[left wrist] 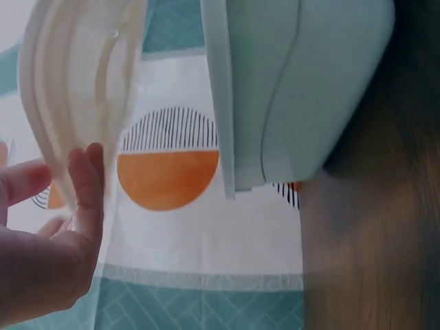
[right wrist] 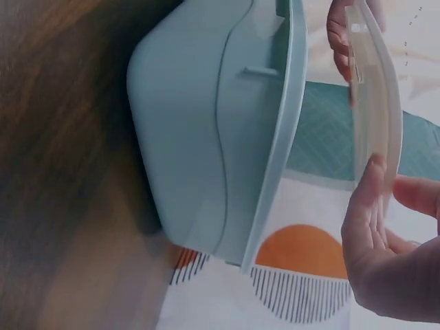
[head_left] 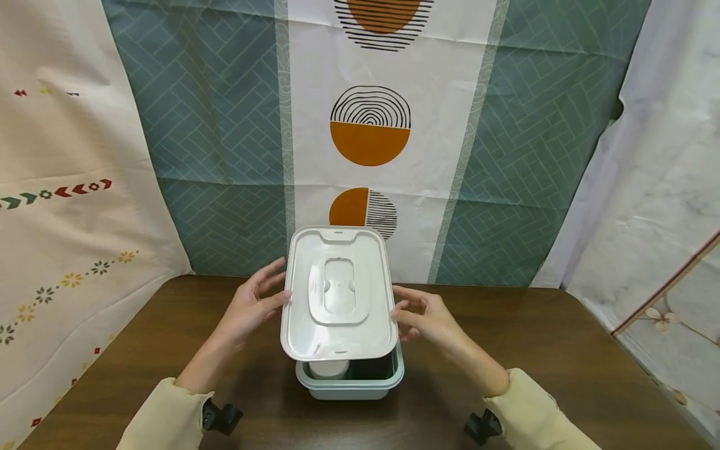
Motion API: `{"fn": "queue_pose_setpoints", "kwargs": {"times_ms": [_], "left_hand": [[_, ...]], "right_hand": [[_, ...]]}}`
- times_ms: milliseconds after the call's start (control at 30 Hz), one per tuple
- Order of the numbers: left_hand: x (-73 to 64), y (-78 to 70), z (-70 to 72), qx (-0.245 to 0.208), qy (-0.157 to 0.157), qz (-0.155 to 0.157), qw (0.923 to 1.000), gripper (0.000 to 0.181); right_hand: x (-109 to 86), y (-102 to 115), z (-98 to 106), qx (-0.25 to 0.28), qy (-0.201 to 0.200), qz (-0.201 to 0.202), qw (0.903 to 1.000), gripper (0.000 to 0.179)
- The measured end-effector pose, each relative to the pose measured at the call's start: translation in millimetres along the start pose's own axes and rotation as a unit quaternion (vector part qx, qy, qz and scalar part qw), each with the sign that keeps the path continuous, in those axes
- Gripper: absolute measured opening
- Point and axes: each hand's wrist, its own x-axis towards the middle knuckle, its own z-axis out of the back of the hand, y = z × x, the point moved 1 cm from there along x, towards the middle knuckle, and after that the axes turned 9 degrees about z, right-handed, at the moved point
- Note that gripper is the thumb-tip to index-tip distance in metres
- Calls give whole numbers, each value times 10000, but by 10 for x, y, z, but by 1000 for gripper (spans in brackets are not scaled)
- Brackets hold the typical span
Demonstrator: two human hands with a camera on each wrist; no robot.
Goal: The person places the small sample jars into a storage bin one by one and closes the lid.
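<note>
A white rectangular lid (head_left: 339, 344) with a handle panel in its middle is held above a pale green plastic storage box (head_left: 351, 394). My left hand (head_left: 253, 306) pinches the lid's left edge between thumb and fingers; the right hand (head_left: 424, 315) pinches its right edge. Both wrist views show a gap between the lid (right wrist: 375, 103) and the box's rim. On the table stands the box (left wrist: 309, 89), its front part uncovered. Inside it a white round-topped item (head_left: 329, 369) and something dark (head_left: 371, 369) show partly; the lid hides the rest.
The box stands on a dark brown wooden table (head_left: 450, 400). Behind the table hangs a green and white cloth (head_left: 225, 156) with orange half-circles. Light patterned cloths hang at the left (head_left: 73, 219) and right (head_left: 647, 187).
</note>
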Motion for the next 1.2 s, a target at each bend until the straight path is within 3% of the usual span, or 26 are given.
{"fn": "queue_pose_setpoints", "kwargs": {"times_ms": [233, 367, 500, 633, 800, 900, 967, 1100, 1200], "left_hand": [[-48, -78, -98, -470, -369, -452, 9972, 53], [-89, -130, -140, -513, -496, -699, 9950, 49], [-141, -174, -168, -426, -557, -706, 9950, 45], [-198, -205, -198, -409, -655, -473, 9959, 43], [-261, -198, -219, -1066, -404, -307, 9930, 29], [-279, -188, -203, -1329, -192, -123, 9909, 24], [-279, -185, -190, -1384, -164, 175, 9901, 28], [-271, -170, -168, -1266, -116, 721, 9893, 38], [-265, -146, -153, -1047, -17, 924, 9902, 46]], "right_hand": [[7, 68, 52, -512, -858, 711, 9925, 42], [18, 85, 68, -688, -1383, 1058, 9823, 32], [35, 80, 84, -822, -1849, 1469, 9682, 19], [54, 69, 96, -1080, -2229, 2003, 9479, 10], [28, 197, 59, -1394, -2499, 2506, 9248, 10], [21, 245, 37, -1360, -2485, 2747, 9189, 10], [19, 261, 22, -1296, -2466, 2862, 9168, 10], [36, 215, 28, -1365, -2426, 2946, 9142, 10], [75, 118, 52, -1429, -2352, 2859, 9179, 10]]}}
